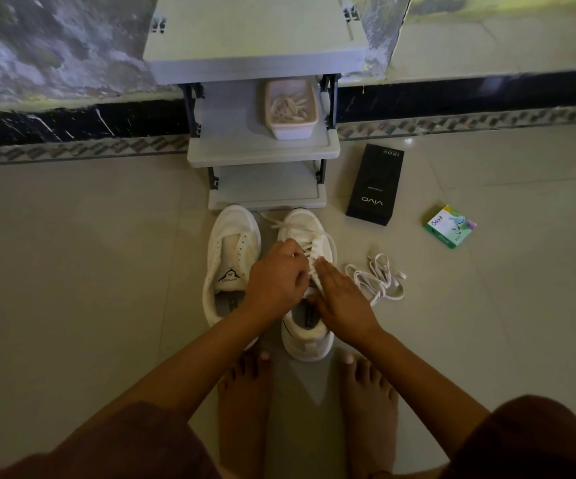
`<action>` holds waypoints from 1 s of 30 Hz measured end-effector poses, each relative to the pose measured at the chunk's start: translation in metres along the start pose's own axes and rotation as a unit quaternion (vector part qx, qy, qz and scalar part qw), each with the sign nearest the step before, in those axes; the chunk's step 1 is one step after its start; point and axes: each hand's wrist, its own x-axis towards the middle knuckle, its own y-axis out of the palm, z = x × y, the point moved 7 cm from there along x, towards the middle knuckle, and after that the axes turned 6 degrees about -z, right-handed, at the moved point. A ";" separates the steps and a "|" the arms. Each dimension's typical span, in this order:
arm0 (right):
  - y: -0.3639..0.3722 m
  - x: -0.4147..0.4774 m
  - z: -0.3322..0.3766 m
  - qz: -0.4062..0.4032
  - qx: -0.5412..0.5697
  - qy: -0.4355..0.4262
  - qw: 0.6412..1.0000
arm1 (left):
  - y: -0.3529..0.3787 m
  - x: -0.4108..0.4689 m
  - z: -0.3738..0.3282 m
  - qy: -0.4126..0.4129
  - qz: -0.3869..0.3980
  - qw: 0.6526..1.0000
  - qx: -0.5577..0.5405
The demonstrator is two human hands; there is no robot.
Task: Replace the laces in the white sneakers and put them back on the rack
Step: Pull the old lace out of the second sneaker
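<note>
On the floor [89,254], just before the foot of the rack [262,152] that stands at the floor's far edge by the wall, the two white sneakers sit side by side, toes toward the rack. The left sneaker [229,250] has bare eyelets. The left hand [276,278] reaches across to the right sneaker [309,340], its fingers [293,254] curled and pinching the threaded lace [309,252]. The right hand [343,300] lies on the same shoe, fingers [326,271] straight and pressed together against the laced part. Just right of that shoe a loose lace [381,280] lies tangled. Further right lie a black box [374,188] and a green box [449,227]. A pink tub [291,131] sits on the rack's middle shelf.
</note>
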 end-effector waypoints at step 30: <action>0.001 0.002 0.005 0.007 0.006 -0.002 1.000 | -0.004 -0.014 0.012 0.003 0.060 0.996 0.061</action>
